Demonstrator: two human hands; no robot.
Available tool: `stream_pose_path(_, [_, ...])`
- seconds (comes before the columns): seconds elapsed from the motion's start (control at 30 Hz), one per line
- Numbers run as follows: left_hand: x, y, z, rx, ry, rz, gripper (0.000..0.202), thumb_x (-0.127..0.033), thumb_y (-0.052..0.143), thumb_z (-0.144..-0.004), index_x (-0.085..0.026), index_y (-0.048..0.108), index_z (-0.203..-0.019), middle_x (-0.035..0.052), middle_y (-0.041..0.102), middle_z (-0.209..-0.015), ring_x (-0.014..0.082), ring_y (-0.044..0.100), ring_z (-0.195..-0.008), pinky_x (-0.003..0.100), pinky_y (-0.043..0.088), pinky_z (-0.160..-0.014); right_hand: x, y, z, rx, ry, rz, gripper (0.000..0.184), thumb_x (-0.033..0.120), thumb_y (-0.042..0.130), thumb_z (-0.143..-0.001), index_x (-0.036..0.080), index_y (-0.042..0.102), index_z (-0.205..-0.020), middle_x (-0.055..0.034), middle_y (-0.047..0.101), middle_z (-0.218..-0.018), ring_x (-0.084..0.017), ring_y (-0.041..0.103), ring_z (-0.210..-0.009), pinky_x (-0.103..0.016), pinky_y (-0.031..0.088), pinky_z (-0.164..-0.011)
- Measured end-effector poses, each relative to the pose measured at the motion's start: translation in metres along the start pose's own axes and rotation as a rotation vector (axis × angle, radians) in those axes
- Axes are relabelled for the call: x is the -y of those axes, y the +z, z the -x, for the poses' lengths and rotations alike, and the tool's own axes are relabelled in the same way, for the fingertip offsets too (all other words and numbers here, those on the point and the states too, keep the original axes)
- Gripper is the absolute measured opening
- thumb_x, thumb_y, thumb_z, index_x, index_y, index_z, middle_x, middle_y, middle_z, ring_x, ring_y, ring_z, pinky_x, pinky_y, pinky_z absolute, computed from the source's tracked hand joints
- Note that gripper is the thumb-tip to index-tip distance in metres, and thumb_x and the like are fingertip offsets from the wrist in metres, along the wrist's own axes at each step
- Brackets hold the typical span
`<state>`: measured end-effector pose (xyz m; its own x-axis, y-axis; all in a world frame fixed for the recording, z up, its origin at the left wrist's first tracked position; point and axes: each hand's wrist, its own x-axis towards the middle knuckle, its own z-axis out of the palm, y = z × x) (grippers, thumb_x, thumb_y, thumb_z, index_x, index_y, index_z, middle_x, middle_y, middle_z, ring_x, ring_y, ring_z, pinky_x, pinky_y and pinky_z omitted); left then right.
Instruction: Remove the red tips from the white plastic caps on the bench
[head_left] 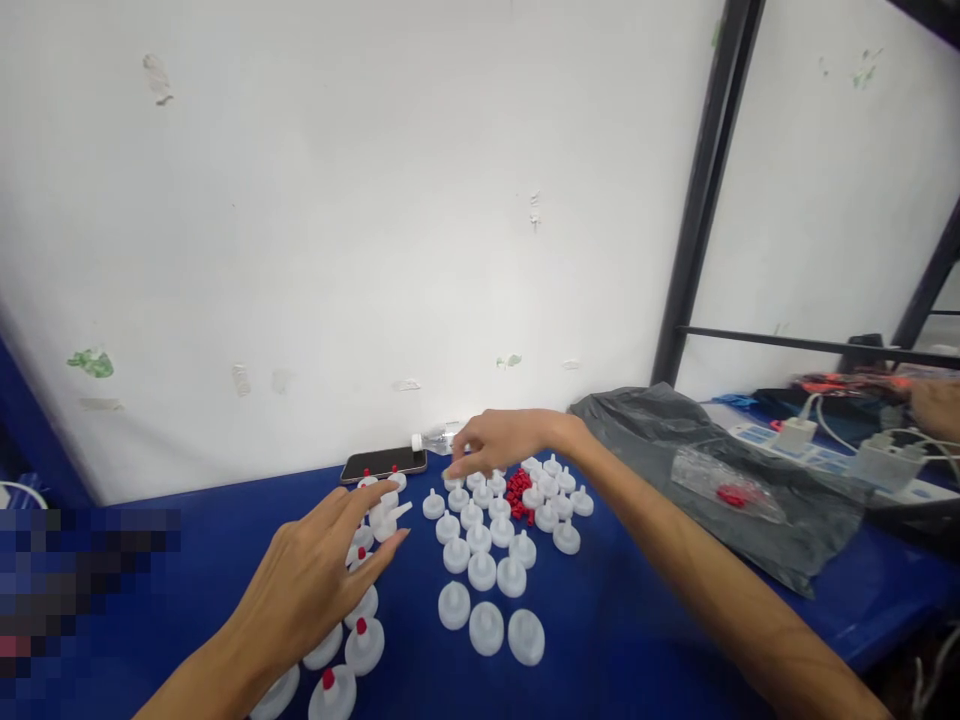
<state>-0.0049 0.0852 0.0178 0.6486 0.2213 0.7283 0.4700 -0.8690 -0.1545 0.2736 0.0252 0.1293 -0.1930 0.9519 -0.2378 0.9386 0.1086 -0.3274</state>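
Note:
My left hand (pixel 311 570) hangs over the left group of white nozzle caps, thumb and fingers spread apart. Between its thumb and index finger a tilted white nozzle cap (pixel 386 522) shows, its spout pointing right; I see no firm grip on it. Some caps in this group wear red tips, such as the red-tipped cap (pixel 364 645) near the front. My right hand (pixel 499 440) reaches to the back of the middle group, its fingers closed at a white nozzle cap (pixel 451 482), which they partly hide. Below it, plain nozzle caps (pixel 482 571) stand in rough rows.
Small red tips (pixel 519 496) lie piled among caps on the blue table (pixel 600 640). Behind are a phone (pixel 384 463) and a clear bottle (pixel 436 438) by the wall. At right lie a grey plastic bag (pixel 637 440), a clear packet (pixel 724 485) and power strips with chargers (pixel 889 460).

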Motion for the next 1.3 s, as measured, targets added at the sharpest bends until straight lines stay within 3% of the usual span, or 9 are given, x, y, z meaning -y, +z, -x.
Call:
stream_pose_path(0.1, [0.001,0.001,0.000,-0.012,0.009,-0.011,0.044,-0.054,0.044,-0.107,-0.027,0.048,-0.141,-0.0009,0.065,-0.084,0.0171,0.068,-0.061,0.027,0.050,-0.054,0.032,0.014,0.002,-0.031,-0.328,-0.024,0.038,0.056,0.061,-0.100,0.021,0.073,-0.109,0.0006,0.075,-0.084,-0.013,0.065,-0.074,-0.024,0.044,-0.068])
stream_pose_path(0.2, [0.003,0.002,0.001,-0.038,0.020,-0.010,0.043,-0.054,0.044,-0.107,-0.025,0.049,-0.138,-0.0009,0.065,-0.083,0.0175,0.068,-0.060,0.027,0.048,-0.051,0.054,0.029,0.001,-0.184,-0.420,0.156,0.030,0.043,0.056,-0.105,0.020,0.073,-0.095,0.0014,0.070,-0.075,-0.013,0.059,-0.068,-0.026,0.038,-0.065])
stream_pose_path(0.37, [0.000,-0.001,-0.001,-0.053,-0.050,-0.013,0.048,-0.060,0.046,-0.104,-0.027,0.048,-0.140,-0.0005,0.072,-0.085,0.0196,0.072,-0.062,0.028,0.050,-0.052,0.059,0.035,-0.002,-0.299,-0.422,0.295,0.036,0.038,0.049,-0.109,0.021,0.071,-0.086,0.0001,0.075,-0.082,-0.016,0.062,-0.073,-0.029,0.035,-0.064])
stream_pose_path(0.47, [-0.003,-0.005,-0.003,0.038,-0.187,0.050,0.052,-0.058,0.045,-0.104,-0.028,0.043,-0.146,0.0022,0.077,-0.097,0.0210,0.075,-0.067,0.031,0.054,-0.057,0.048,0.031,-0.010,-0.425,-0.294,0.402,0.031,0.036,0.050,-0.109,0.021,0.073,-0.094,-0.0033,0.078,-0.093,-0.019,0.068,-0.081,-0.031,0.035,-0.063])
stream_pose_path(0.57, [-0.002,-0.008,-0.005,0.106,-0.286,0.073,0.047,-0.049,0.040,-0.105,-0.027,0.044,-0.145,0.0032,0.077,-0.098,0.0201,0.072,-0.060,0.033,0.055,-0.059,0.030,0.032,-0.024,-0.536,-0.148,0.494,0.031,0.029,0.049,-0.108,0.017,0.074,-0.094,-0.0102,0.078,-0.097,-0.024,0.071,-0.086,-0.033,0.033,-0.061])
stream_pose_path(0.77, [0.001,-0.009,-0.005,0.133,-0.318,0.084,0.038,-0.042,0.038,-0.105,-0.027,0.054,-0.135,0.0046,0.077,-0.098,0.0214,0.073,-0.060,0.034,0.055,-0.060,0.002,0.053,-0.058,-0.503,-0.062,0.472,0.022,0.027,0.058,-0.102,0.021,0.079,-0.100,-0.0100,0.080,-0.099,-0.026,0.074,-0.089,-0.031,0.039,-0.065])
stream_pose_path(0.9, [-0.002,-0.010,-0.005,0.147,-0.311,0.118,0.034,-0.040,0.038,-0.105,-0.029,0.054,-0.133,0.0022,0.076,-0.100,0.0145,0.065,-0.046,0.033,0.053,-0.057,-0.002,0.065,-0.068,-0.464,-0.070,0.443,0.020,0.033,0.063,-0.100,0.024,0.080,-0.104,-0.0078,0.080,-0.104,-0.025,0.074,-0.096,-0.030,0.044,-0.070])
stream_pose_path(1.1, [-0.003,-0.012,-0.006,0.160,-0.319,0.111,0.032,-0.036,0.038,-0.105,-0.028,0.055,-0.131,-0.0021,0.073,-0.092,0.0145,0.066,-0.050,0.031,0.052,-0.060,-0.002,0.073,-0.068,-0.498,-0.122,0.403,0.029,0.035,0.055,-0.106,0.018,0.079,-0.106,-0.0128,0.078,-0.103,-0.026,0.072,-0.096,-0.031,0.049,-0.075])
stream_pose_path(1.3, [-0.001,-0.009,-0.007,0.131,-0.289,0.106,0.030,-0.037,0.038,-0.104,-0.027,0.056,-0.126,-0.0001,0.075,-0.090,0.0145,0.063,-0.046,0.031,0.050,-0.054,0.008,0.083,-0.069,-0.539,-0.353,0.326,0.040,0.041,0.042,-0.112,0.020,0.063,-0.137,-0.0105,0.072,-0.129,-0.023,0.063,-0.121,-0.037,0.045,-0.105])
